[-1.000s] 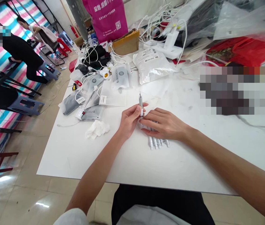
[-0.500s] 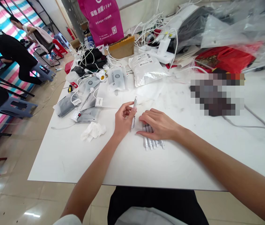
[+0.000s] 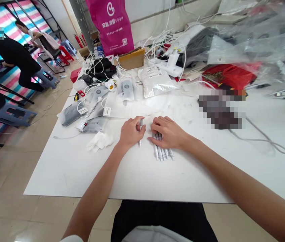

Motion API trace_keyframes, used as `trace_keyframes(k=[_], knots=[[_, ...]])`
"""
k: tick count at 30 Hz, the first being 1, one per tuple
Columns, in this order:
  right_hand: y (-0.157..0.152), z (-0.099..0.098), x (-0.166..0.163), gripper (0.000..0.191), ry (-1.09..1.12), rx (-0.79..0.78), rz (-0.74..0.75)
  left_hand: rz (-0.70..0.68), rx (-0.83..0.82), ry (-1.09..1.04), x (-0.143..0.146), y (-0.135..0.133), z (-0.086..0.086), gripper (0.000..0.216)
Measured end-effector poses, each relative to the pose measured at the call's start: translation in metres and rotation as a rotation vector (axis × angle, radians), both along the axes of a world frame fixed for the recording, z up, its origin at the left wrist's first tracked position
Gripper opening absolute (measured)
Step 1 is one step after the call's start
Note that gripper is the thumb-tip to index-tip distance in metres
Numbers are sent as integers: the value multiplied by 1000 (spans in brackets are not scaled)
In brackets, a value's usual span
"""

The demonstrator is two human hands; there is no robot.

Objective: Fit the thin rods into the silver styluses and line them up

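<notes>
My left hand lies low on the white table, its fingers closed around a single silver pen that now rests almost flat against the tabletop. Just to its right, my right hand rests palm down with fingers stretched over a row of several silver pens, whose lower ends stick out from under the palm. The two hands are a few centimetres apart.
A crumpled white tissue lies left of my left hand. Grey and silver packets, white cables, a cardboard box, a magenta bag and red plastic crowd the table's far side. People sit on stools at left.
My left hand lowered the pen from upright in the air down to the table beside the row. My right hand stayed on the row of pens.
</notes>
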State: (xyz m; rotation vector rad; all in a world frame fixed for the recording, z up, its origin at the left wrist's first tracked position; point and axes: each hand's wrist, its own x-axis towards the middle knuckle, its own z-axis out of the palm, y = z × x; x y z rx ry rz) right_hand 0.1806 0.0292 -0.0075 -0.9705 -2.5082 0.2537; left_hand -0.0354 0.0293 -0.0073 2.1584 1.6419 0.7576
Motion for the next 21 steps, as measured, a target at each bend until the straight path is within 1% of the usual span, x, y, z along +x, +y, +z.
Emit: trace_keyframes(k=[3, 7, 11, 14, 16, 18, 21], knots=[[-1, 2, 0, 31, -14, 3, 7, 14, -1, 26, -1, 0, 0, 29], [-3, 6, -1, 30, -46, 0, -5, 19, 6, 29, -2, 1, 0, 27], [-7, 10, -4, 26, -54, -13, -52, 36, 41, -2, -1, 1, 0, 25], [-8, 10, -7, 26, -31, -31, -99, 51, 88, -50, -1, 1, -1, 18], [-8, 7, -9, 26, 15, -63, -119, 54, 128, -88, 0, 2, -2, 14], [-7, 2, -10, 24, 89, -104, -128, 50, 162, -123, 0, 3, -4, 15], [-5, -2, -11, 20, 260, -150, -123, 53, 174, -155, 0, 4, -4, 17]])
